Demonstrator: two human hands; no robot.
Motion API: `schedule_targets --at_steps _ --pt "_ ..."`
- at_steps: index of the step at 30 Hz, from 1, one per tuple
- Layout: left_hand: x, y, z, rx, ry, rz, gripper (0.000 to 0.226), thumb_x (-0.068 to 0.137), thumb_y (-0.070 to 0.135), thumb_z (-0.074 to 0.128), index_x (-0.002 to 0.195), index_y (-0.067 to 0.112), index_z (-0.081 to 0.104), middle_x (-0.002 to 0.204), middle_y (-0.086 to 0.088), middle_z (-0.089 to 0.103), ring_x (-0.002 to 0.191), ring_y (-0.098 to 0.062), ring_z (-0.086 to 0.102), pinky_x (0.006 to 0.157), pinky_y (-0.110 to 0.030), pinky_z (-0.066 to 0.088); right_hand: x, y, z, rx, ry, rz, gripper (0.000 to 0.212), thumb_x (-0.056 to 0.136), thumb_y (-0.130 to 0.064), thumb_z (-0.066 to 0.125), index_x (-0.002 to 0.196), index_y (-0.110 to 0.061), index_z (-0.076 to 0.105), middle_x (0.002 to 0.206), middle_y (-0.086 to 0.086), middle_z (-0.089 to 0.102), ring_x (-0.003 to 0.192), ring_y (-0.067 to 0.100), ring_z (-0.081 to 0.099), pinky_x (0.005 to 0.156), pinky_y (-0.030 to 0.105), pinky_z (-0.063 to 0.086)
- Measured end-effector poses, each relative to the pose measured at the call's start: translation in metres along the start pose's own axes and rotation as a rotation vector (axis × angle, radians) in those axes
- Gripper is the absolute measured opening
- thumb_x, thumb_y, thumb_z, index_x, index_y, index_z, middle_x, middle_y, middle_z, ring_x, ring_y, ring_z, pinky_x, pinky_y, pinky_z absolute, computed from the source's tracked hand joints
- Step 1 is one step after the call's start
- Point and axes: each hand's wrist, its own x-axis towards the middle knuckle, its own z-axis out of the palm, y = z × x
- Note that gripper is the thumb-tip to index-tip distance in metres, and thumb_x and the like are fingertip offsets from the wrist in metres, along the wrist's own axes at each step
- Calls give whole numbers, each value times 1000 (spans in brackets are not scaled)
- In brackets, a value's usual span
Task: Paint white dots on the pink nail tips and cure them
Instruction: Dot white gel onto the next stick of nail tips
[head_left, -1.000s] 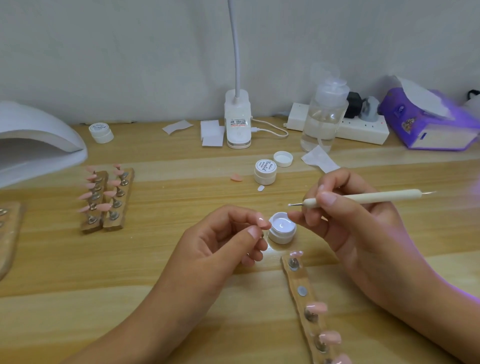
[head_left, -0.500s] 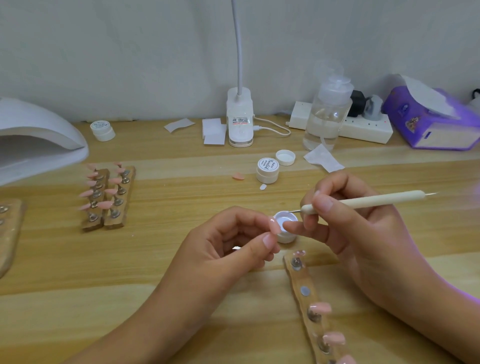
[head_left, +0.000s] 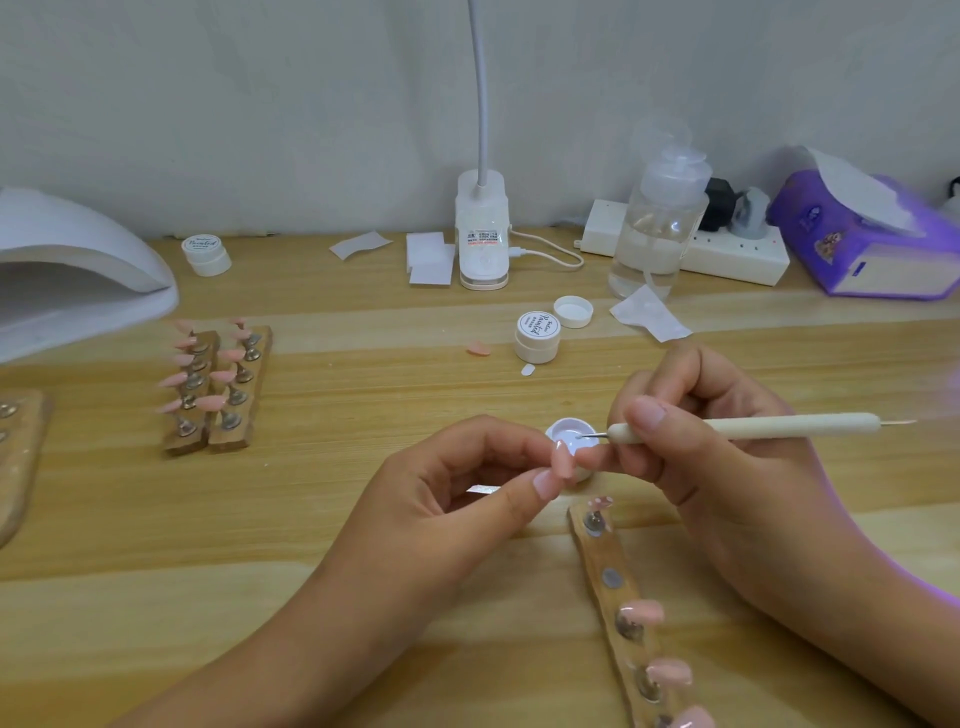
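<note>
Item, in progress:
- **Slim cream dotting pen** (head_left: 753, 427): gripped in the curled fingers of the right hand (head_left: 727, 467), metal point dipped in the small round white gel pot (head_left: 569, 436).
- **Pink nail tip** (head_left: 562, 460): pinched by the left hand (head_left: 467, 483) beside the pot.
- **Long wooden holder strip** (head_left: 608, 551): one white-dotted end tip (head_left: 600, 501) is seen, three are left plain.
- **Curing:** judged outstanding. The white domed lamp (head_left: 78, 270) is set well apart.

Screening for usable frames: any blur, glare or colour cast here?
Head view: left hand pinching the nail tip and right hand gripping the dotting tool look sharp; pump bottle and tissue box are smeared; purple cast on the right edge; glare in the gel pot.
</note>
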Motion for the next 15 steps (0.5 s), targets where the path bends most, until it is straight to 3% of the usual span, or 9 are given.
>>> schedule_targets --at_steps 6,11,15 --pt "1 -1 0 29 18 -16 8 78 29 72 86 27 74 97 0 75 92 -15 68 80 -27 52 0 -2 2 -30 -9 -29 29 75 -42 78 69 -23 57 66 -4 62 67 14 67 70 28 56" --pt "0 -1 -1 25 8 -10 14 76 34 71 86 26 75 95 -1 75 87 -7 65 76 -20 50 0 -3 4 -37 -7 -25 29 75 -42 78 69 -23 57 66 -4 63 70 19 69 69 27 55" --pt "1 -1 -2 38 -1 -1 16 77 34 69 88 25 74 98 1 75 90 -8 66 80 -22 51 -1 -5 6 -26 -9 -22 29 74 -41 78 69 -23 57 67 -4 64 70 17 69 67 23 55"
